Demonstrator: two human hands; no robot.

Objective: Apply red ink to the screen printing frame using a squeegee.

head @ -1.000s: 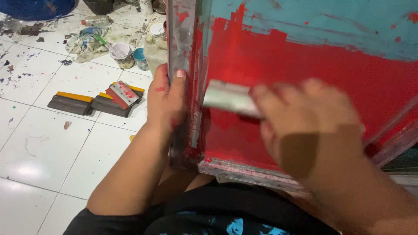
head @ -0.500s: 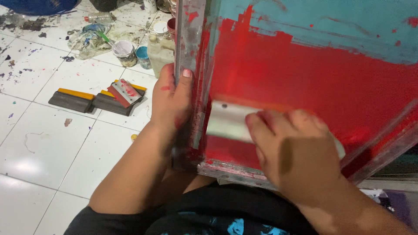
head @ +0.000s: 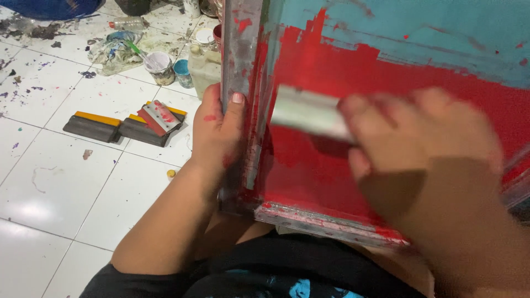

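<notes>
Your right hand is closed around a pale, flat scraper, its blade laid against the red ink on the screen mesh; the hand is blurred, so I cannot tell exactly how the fingers sit on it. Your left hand wraps the left rail of the screen frame, thumb on the front face, holding the frame upright against your lap.

The ink looks wet, and red already smears your left hand. A slip of that grip could probably tip the frame, and pressing the scraper's corner hard could score the mesh or push ink over the near rail onto your dark shirt.

To the far left, on the white tiled floor, lie two dark squeegees with orange edges, well apart from you; farther off stand small paint cups and rags. The frame's right and far edges are cut off, and the scraper's right end is hidden under your hand.
</notes>
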